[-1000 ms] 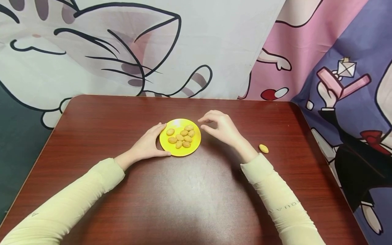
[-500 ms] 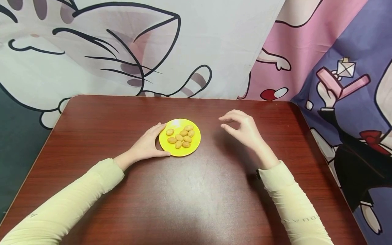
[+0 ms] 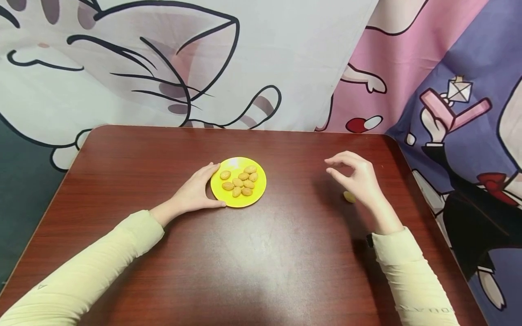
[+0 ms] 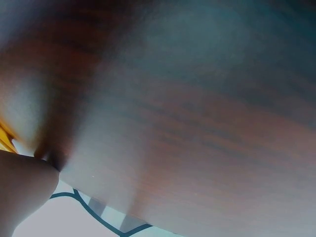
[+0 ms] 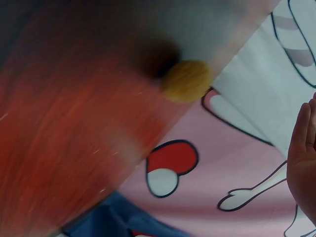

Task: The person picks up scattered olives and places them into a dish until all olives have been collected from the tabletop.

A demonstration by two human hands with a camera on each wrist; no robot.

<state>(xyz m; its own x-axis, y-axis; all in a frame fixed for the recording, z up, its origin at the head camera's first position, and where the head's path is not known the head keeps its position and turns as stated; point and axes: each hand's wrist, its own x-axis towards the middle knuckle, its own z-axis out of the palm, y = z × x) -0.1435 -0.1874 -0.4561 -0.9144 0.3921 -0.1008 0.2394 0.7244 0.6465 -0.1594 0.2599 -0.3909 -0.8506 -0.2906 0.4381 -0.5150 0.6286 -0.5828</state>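
Observation:
A yellow plate (image 3: 260, 186) lies on the table, bearing several tan, almond-shaped nuts (image 3: 238, 182). My left hand (image 3: 195, 190) holds the plate's left side, thumb at the near rim and fingers at the far rim. Off to the right, my right hand (image 3: 359, 179) hovers over the table with fingers bent and a gap between thumb and forefinger, nothing in it. Just under that hand lies one loose nut (image 3: 349, 197), partly covered by it. The right wrist view shows this nut (image 5: 187, 81) blurred on the wood, away from the hand (image 5: 302, 158) at the right edge.
The reddish-brown wooden table (image 3: 244, 267) has its far edge against a white cloth with a cartoon cat (image 3: 212, 59). A pink and purple printed cloth (image 3: 456, 54) hangs at the right, beside the table's right edge.
My right hand has moved right, away from the plate, to above the loose nut. The left hand and the plate have stayed in place.

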